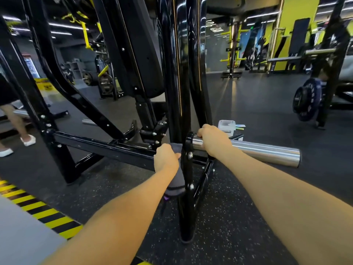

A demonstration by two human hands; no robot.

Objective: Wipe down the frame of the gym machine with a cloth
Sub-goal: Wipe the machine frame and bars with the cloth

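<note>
A black gym machine frame (177, 73) rises in front of me, with a low crossbar (107, 148) running left and an upright leg (188, 197) reaching the floor. My left hand (166, 159) grips a grey cloth (175, 186) against the frame where the crossbar meets the upright; the cloth hangs down below my wrist. My right hand (214, 139) curls round the chrome weight peg (263, 152) that sticks out to the right of the upright.
A clear plastic container (226, 126) stands on the floor behind the peg. Another person's legs (17, 127) are at the far left. Yellow-black hazard tape (38, 207) crosses the floor at lower left. A loaded barbell (305, 100) and racks stand at right.
</note>
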